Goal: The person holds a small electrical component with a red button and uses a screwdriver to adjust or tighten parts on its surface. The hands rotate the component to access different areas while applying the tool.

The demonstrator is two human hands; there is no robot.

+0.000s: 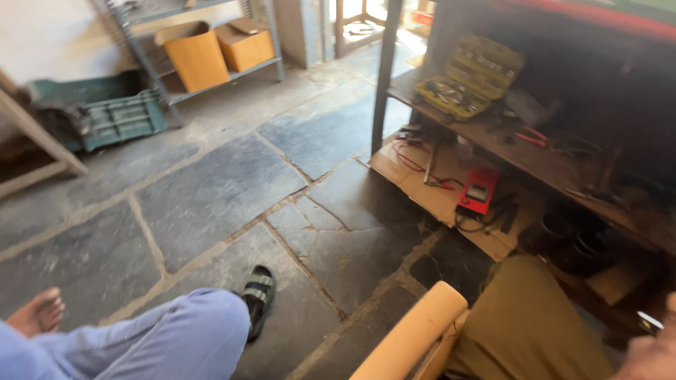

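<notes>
Your right hand (651, 355) shows only as a blurred patch at the bottom right corner, fingers cut off by the frame edge. A small dark object with a pale glinting face (649, 322) sits at its upper edge, touching or pinched by the fingertips; you cannot tell which, nor how far the fingers are spread. Its long axis looks to run up-left to down-right, but it is too small to be sure.

Your left hand is out of view, so the right is the only hand near that object.

Outward from the hand: an olive-green cloth-covered knee (524, 327) lies just to the left, and beside it a rounded tan tubular armrest (422, 327) slants up-right. Above the hand, a low wooden shelf (535, 165) carries loose tools and wires. Under it, on a sheet of brown cardboard (440, 200), rests a red rectangular handheld meter (478, 190) with dark leads, well apart from the hand, up-left. Higher on the shelf stands an open yellow socket case (468, 77).

At lower left, a leg in pale blue trousers (176, 338) ends in a black strapped sandal (259, 295) on the grey stone-slab floor (211, 190).
</notes>
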